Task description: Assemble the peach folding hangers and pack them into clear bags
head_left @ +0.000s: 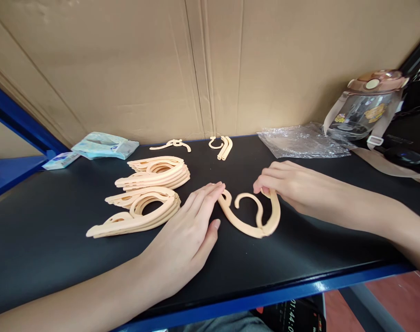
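A beige plastic folding hanger (246,229) lies on the black tabletop, its two arms partly folded up away from me and its hook curling between them. My left hand (192,230) reaches along its left side with fingers stretched out and thumb apart; the fingertips touch the end of the left arm. The curled fingers of my right hand (282,182) grip the end of the other arm, hiding its tip. Left of the hanger sit two stacks of folded beige hangers, a nearer stack (154,216) and a farther stack (161,173).
Toward the back lie a small spread hanger (175,145) and a small folded hanger (225,148). Tissue packs (104,145) rest at the back left. A clear plastic bag (303,140) and a strapped water bottle (367,108) are at the right. Cardboard (144,69) stands behind; a blue rail (265,293) edges the front.
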Demonstrator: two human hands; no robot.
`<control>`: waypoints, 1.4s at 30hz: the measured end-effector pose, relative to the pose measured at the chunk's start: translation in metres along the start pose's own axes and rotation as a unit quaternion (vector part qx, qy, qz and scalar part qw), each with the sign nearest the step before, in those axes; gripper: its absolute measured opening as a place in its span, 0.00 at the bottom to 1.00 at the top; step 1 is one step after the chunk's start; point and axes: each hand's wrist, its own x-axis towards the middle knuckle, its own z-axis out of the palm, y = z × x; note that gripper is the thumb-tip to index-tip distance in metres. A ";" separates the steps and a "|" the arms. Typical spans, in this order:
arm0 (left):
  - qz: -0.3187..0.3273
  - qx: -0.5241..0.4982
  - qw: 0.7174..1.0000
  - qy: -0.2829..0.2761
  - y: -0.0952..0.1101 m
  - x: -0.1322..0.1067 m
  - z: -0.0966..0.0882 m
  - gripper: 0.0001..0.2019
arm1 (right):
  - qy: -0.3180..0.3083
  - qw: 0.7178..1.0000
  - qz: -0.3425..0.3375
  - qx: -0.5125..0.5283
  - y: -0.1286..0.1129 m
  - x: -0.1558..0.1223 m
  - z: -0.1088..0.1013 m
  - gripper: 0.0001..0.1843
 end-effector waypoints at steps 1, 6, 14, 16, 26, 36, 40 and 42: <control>0.006 0.007 1.000 0.007 -0.001 0.000 0.001 0.23 | 0.005 1.000 0.004 -0.030 0.002 0.001 0.001 0.13; 0.020 0.024 0.999 0.021 -0.005 0.002 0.005 0.23 | 0.020 0.990 0.097 -0.100 -0.003 0.006 -0.001 0.11; 0.023 0.016 0.999 0.023 -0.008 0.003 0.006 0.26 | -0.035 0.992 0.048 0.110 -0.026 0.007 -0.010 0.19; 0.017 0.005 1.000 0.005 -0.006 0.003 0.005 0.30 | -0.051 0.989 0.044 0.133 -0.026 0.007 -0.010 0.21; 0.012 -0.061 0.993 -0.099 0.001 -0.001 0.000 0.52 | 0.004 0.996 -0.001 0.088 -0.022 0.011 -0.005 0.18; 0.071 -0.027 0.992 -0.105 0.026 -0.006 -0.017 0.30 | 0.066 0.997 -0.028 0.012 -0.007 0.014 0.003 0.11; -0.006 -0.022 0.997 -0.075 0.011 -0.026 -0.041 0.35 | 0.047 0.998 -0.036 0.001 -0.006 0.013 0.007 0.11; -0.037 -0.010 0.997 -0.063 -0.009 -0.038 -0.058 0.36 | 0.045 0.998 -0.039 0.000 -0.006 0.012 0.008 0.11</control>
